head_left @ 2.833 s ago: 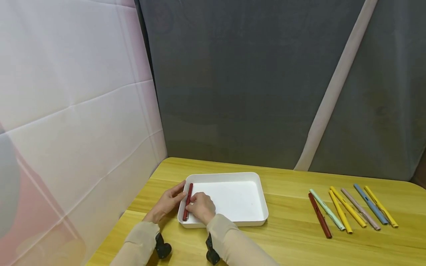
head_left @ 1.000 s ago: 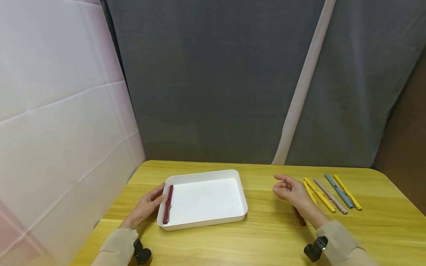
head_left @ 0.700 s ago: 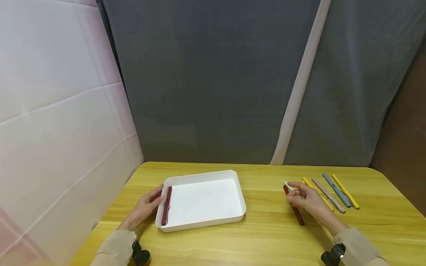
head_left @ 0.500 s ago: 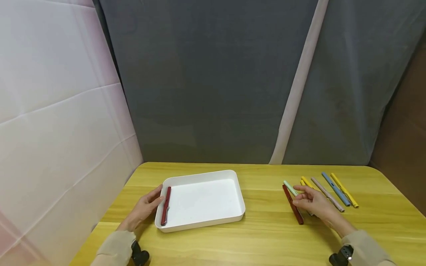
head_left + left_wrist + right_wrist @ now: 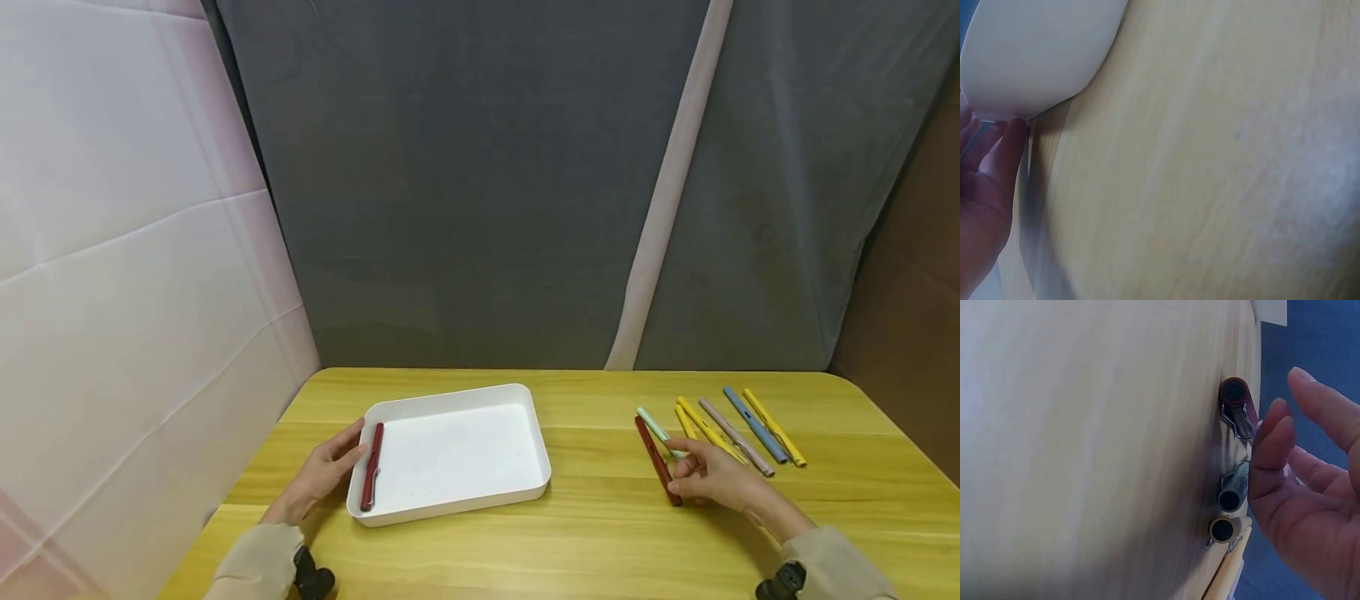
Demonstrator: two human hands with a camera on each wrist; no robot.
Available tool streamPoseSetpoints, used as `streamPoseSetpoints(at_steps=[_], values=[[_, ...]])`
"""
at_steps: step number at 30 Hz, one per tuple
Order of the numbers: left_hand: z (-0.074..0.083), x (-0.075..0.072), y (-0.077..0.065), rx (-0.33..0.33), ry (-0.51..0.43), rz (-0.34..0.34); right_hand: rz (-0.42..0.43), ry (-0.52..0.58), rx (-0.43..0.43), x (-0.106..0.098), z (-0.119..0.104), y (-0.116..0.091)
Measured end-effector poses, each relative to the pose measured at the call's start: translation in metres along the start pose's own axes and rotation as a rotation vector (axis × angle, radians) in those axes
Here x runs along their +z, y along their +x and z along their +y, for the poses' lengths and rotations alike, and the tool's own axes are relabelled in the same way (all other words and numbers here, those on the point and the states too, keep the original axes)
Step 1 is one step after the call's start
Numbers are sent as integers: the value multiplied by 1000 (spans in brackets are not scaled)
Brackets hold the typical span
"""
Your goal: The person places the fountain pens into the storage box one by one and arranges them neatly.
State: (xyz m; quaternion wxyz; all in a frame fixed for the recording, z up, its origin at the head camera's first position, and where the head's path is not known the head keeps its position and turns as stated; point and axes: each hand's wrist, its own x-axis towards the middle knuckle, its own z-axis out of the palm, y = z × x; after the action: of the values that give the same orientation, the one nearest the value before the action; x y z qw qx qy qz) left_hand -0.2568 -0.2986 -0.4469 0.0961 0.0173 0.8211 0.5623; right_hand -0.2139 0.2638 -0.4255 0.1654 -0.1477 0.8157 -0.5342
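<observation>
In the head view, my left hand (image 5: 322,473) rests at the left side of a white tray (image 5: 450,502), fingers relaxed along its outer wall. The left wrist view shows that hand's digits touching the tray's wall. A dark red pen (image 5: 372,467) with a metal clip lies along the tray's left inner side. My right hand (image 5: 716,477) hovers over the near end of another dark red pen (image 5: 651,450) on the table. Its thumb and fingers are loosely bent, with nothing visibly pinched. A mint green pen (image 5: 651,422) runs partly under that hand.
Right of the mint green pen lie a yellow pen (image 5: 683,417), a second yellow pen (image 5: 697,419), a mauve pen (image 5: 735,436), a blue pen (image 5: 753,423) and another yellow pen (image 5: 774,427). A grey curtain (image 5: 465,208) hangs behind the wooden table (image 5: 585,542).
My right hand has left the pen in the tray and moved right to the loose pens, lately dropping toward the red one's near end. My left hand stays at the tray. The view has turned right.
</observation>
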Motion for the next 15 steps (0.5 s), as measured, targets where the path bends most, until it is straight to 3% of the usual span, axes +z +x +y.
streamPoseSetpoints(at_steps=[15], values=[[-1,0,0,-6,10,4,5,-91,-1,5,3,1]])
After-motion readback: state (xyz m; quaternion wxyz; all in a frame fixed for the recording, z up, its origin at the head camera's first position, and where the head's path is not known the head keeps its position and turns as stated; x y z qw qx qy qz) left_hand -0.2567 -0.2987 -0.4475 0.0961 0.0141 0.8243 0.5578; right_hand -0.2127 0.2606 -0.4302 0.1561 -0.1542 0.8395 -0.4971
